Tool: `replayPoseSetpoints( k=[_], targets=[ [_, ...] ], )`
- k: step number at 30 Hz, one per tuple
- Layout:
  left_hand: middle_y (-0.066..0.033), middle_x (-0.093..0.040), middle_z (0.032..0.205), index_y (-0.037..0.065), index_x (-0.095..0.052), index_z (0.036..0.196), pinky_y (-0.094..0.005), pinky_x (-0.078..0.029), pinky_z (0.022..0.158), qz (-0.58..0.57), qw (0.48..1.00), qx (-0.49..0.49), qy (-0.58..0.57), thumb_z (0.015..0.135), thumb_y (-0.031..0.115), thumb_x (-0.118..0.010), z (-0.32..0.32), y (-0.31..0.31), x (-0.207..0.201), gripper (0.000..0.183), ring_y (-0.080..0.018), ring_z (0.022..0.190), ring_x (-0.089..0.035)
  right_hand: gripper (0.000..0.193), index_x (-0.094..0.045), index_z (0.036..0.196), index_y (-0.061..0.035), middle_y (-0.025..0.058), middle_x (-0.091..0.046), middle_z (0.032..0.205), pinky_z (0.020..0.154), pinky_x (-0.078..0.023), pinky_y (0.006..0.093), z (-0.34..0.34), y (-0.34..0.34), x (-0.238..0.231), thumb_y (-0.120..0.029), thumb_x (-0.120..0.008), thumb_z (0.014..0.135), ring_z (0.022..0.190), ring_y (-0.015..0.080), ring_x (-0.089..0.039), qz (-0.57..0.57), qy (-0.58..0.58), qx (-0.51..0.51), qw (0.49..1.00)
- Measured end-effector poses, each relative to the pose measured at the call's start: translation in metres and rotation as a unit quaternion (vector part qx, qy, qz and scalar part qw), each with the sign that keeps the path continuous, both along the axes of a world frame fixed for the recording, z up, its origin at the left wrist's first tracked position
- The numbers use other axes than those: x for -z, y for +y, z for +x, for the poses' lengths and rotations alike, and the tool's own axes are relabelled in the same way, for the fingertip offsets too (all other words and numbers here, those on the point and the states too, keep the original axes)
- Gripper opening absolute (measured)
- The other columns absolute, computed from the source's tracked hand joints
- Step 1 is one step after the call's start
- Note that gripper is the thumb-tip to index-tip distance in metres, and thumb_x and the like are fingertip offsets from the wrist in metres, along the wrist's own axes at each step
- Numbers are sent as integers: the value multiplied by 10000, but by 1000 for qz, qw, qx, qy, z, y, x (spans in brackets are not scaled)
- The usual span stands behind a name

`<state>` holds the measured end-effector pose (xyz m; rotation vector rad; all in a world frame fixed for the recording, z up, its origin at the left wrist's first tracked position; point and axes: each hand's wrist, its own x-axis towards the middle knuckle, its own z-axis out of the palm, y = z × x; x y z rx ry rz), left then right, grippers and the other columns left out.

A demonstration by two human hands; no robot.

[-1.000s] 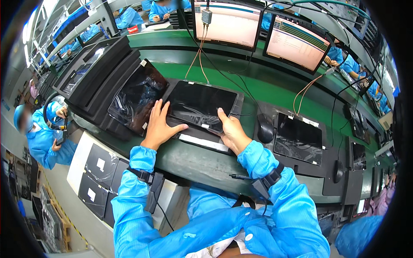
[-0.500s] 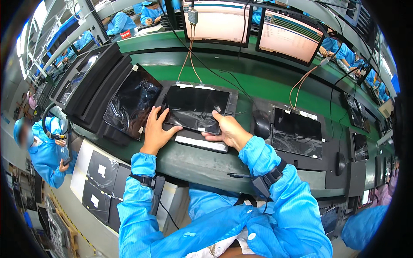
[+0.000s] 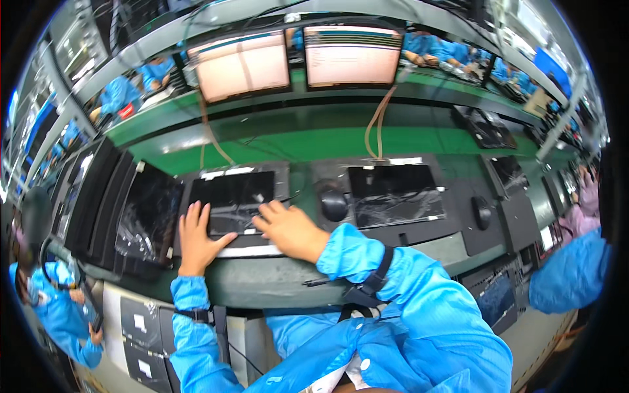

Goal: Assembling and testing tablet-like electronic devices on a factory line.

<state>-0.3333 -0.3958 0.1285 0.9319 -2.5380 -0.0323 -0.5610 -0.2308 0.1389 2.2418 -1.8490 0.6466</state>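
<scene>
A black display panel (image 3: 236,188) with crinkled clear film on its lower part lies on a dark mat in front of me. My left hand (image 3: 198,243) is open, fingers spread, at the panel's lower left edge. With fingers outstretched, my right hand (image 3: 295,232) rests at the lower right corner, palm down. A white-topped strip (image 3: 252,251) lies along the panel's near edge, between the hands. Farther right, a second film-covered panel (image 3: 393,190) lies on another mat, apart from both hands.
Left of the panel leans a larger film-covered screen (image 3: 147,209) beside stacked black trays (image 3: 88,196). Black mice (image 3: 334,202) sit to the right. Two lit monitors (image 3: 354,56) stand behind, with cables (image 3: 377,128) hanging down. A co-worker (image 3: 52,308) stands at the left.
The view has swung right, so the bench things sit farther left. My right hand has gone from gripping the panel's lower right corner to lying over it with fingers stretched. My left hand stays spread.
</scene>
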Motion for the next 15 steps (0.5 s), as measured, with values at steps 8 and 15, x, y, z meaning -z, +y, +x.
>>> replayPoseSetpoints(
  k=[8,15],
  targets=[
    [-222,-346,1609,30,-393,1536,-577,-32,1245,44,998,-13,-42,743,505,-837,1,4,-8,1025,-350,1527,-264,359,-674,1139,-38,162,-652,1130,834,-537,453,-21,67,-42,-191,-717,818,1067,343,-632,-66,-114,-101,986],
    [-172,-683,1183,-5,-664,1157,-530,-461,1072,-1,955,224,192,800,11,-756,-59,111,-39,369,-350,1128,-645,313,-695,1074,-43,143,-673,1084,840,-531,463,-231,234,-54,-105,-637,773,1069,350,-633,63,127,359,923]
  ],
)
